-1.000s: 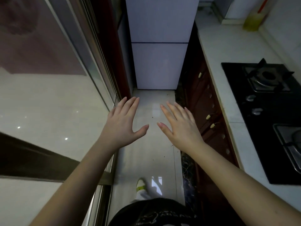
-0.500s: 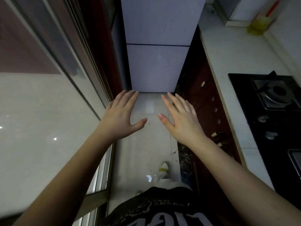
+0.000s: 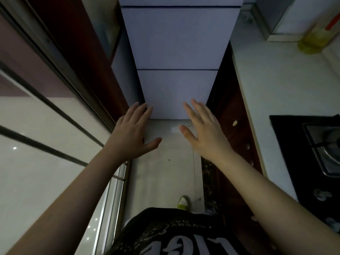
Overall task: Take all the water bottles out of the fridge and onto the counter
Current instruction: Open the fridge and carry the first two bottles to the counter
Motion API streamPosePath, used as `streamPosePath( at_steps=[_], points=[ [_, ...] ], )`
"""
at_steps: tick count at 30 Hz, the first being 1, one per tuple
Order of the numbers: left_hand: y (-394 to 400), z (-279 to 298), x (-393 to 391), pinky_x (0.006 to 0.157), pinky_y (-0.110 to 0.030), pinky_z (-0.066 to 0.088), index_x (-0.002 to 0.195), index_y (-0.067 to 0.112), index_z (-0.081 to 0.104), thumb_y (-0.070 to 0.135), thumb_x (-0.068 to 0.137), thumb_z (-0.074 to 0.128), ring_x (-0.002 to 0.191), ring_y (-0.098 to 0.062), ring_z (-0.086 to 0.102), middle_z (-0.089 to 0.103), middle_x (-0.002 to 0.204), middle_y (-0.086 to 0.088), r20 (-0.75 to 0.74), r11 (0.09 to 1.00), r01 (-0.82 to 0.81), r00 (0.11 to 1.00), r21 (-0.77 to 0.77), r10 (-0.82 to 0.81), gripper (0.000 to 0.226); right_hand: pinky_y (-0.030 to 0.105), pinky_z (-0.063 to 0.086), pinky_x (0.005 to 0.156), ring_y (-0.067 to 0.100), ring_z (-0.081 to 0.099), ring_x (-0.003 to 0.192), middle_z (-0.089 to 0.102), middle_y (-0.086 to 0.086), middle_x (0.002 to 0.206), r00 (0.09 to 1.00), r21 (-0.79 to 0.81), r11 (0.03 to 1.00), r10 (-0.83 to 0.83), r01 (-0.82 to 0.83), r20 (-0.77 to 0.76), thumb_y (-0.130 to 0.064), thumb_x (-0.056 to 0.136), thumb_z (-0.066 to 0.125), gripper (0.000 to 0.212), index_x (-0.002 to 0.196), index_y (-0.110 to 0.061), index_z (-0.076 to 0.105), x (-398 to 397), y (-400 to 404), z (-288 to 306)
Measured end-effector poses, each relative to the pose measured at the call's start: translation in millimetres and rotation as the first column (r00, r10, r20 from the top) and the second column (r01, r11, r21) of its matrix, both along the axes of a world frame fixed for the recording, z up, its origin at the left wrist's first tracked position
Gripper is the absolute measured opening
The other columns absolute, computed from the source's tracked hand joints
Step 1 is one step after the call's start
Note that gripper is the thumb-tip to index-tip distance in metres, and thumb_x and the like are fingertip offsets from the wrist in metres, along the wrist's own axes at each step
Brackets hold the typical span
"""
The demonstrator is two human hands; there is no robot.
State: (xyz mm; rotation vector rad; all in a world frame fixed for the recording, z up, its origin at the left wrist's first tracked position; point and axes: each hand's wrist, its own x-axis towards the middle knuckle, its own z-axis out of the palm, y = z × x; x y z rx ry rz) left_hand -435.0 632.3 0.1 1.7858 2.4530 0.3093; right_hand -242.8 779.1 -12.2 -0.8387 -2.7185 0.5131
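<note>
A pale white fridge [image 3: 176,52] stands straight ahead at the end of a narrow kitchen aisle, its doors closed. No water bottle shows. My left hand [image 3: 132,137] is stretched forward, palm down, fingers spread, its fingertips near the fridge's lower left corner. My right hand [image 3: 204,133] is held out the same way near the lower right corner. Both hands hold nothing. A light counter [image 3: 287,85] runs along the right side.
A black gas hob [image 3: 312,159] is set into the counter at the right. A yellow bottle [image 3: 312,39] stands at the counter's far end. Dark red cabinets [image 3: 237,126] with knobs line the right of the aisle. A glass sliding door [image 3: 55,126] closes the left side.
I have walked closer to the fridge, which now fills more of the view. Both hands stay spread and have reached nearer its lower door.
</note>
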Motion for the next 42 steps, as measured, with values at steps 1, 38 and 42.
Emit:
streamPosePath(
  at_steps=[1,38,42],
  points=[
    [12.0,2.5,-5.2,0.112,-0.053,0.029,0.156,0.018,0.021,0.074,0.077,0.035,0.151,-0.027,0.011,0.024,0.162,-0.006,-0.004,1.000,0.005,1.000,0.002,-0.005,0.097,0.032,0.005,0.114,0.020,0.004,0.150,0.010,0.003,0.163,1.000,-0.010,1.000,-0.002,0.002,-0.020,-0.061,0.096,0.026,0.069,0.155,-0.027,0.013,-6.3,15.1,2.2],
    [264.0,-8.2,-277.5,0.114,-0.051,0.032,0.155,0.016,0.019,0.071,0.082,0.037,0.150,-0.025,0.015,0.026,0.160,-0.006,0.051,0.995,-0.080,0.996,0.061,0.077,0.094,0.039,0.024,0.116,0.025,0.024,0.146,0.029,0.009,0.157,0.989,0.127,0.987,0.112,-0.099,-0.093,-0.057,0.099,0.029,0.067,0.152,-0.016,0.027,-294.4,277.4,2.7],
    [298.0,-5.4,-285.0,0.114,-0.052,0.033,0.155,0.016,0.021,0.072,0.081,0.038,0.149,-0.027,0.019,0.028,0.159,-0.008,0.027,0.991,-0.126,0.992,0.046,0.125,0.094,0.039,0.024,0.117,0.026,0.025,0.146,0.030,0.008,0.157,0.971,0.188,0.967,0.198,-0.171,-0.135,-0.055,0.099,0.033,0.066,0.151,-0.015,0.028,-312.1,318.5,-0.6]
  ],
)
